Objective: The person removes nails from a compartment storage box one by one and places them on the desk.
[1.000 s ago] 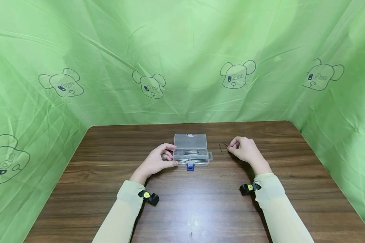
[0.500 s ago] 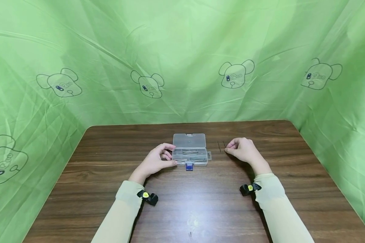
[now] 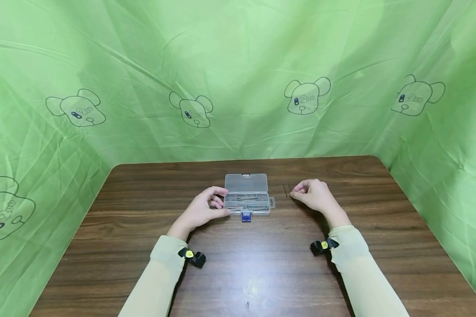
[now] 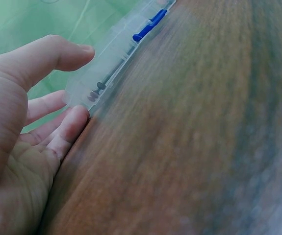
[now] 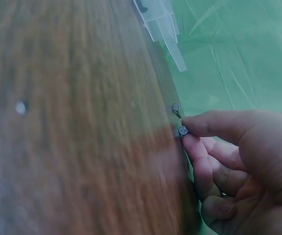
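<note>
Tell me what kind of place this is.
Probably a makeshift recording booth: printed green cloth hangs behind and on both sides of a wooden table, and a small black device, likely a camera, sits at each wrist.

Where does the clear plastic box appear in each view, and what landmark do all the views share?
Head: the clear box stands open just below the picture's centre, the left hand at its left end.
Left wrist: the box slants from beside that hand up to the top edge.
Right wrist: only one end of the box, at the top edge, just right of the middle.
Shared landmark: the wooden tabletop.
</note>
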Motion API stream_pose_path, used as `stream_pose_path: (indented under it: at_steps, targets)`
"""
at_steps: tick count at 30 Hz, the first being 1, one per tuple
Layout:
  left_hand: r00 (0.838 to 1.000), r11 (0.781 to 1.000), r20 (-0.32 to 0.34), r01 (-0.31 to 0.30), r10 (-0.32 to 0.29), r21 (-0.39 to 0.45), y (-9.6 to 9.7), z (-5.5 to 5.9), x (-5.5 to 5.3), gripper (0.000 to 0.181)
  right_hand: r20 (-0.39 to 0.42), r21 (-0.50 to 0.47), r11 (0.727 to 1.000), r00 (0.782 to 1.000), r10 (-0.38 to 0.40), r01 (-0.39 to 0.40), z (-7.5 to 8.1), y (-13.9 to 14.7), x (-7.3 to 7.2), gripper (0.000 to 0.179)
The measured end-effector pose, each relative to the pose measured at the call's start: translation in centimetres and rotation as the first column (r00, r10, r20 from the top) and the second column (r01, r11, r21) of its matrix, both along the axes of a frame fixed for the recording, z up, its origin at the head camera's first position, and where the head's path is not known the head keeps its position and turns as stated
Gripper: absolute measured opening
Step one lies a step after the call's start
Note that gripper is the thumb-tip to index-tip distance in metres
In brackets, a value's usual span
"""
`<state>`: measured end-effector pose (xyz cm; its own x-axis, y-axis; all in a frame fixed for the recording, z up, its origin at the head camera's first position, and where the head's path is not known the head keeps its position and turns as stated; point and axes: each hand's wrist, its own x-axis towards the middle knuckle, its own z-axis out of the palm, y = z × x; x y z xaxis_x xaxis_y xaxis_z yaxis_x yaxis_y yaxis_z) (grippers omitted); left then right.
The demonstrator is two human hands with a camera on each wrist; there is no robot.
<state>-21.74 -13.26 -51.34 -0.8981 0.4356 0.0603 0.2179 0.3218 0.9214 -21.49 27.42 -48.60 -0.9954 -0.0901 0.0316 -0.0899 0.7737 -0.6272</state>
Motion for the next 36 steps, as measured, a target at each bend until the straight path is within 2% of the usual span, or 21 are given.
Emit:
stream_pose_path:
  at_steps: [16,23,30,32,36]
  targets:
    - [1.0,1.0,0.007,0.0,0.0,0.011,0.1,0.1,-0.1,0.066,-0.031,-0.002,1.0,1.0,0.004,-0.004,0.2,0.3,0.0,0.017]
    - [1.0,1.0,0.0,-0.002,0.002,0.02,0.1,0.0,-0.1,0.066,-0.066,-0.059,0.998,0.998,0.02,-0.024,0.3,0.2,-0.1,0.018]
    - [1.0,1.0,-0.004,-0.01,0.01,0.02,0.2,-0.2,-0.1,0.068,-0.109,-0.096,0.994,0.993,0.041,-0.052,1.1,-0.2,-0.1,0.019]
    - [1.0,1.0,-0.004,-0.008,0.008,0.014,0.3,0.1,0.1,0.067,-0.112,-0.102,0.993,0.993,0.045,-0.056,1.3,-0.3,-0.1,0.019]
    - [1.0,1.0,0.001,-0.002,0.002,0.022,0.6,1.5,0.8,0.065,-0.111,-0.128,0.99,0.992,0.053,-0.067,1.6,-0.7,0.0,0.021]
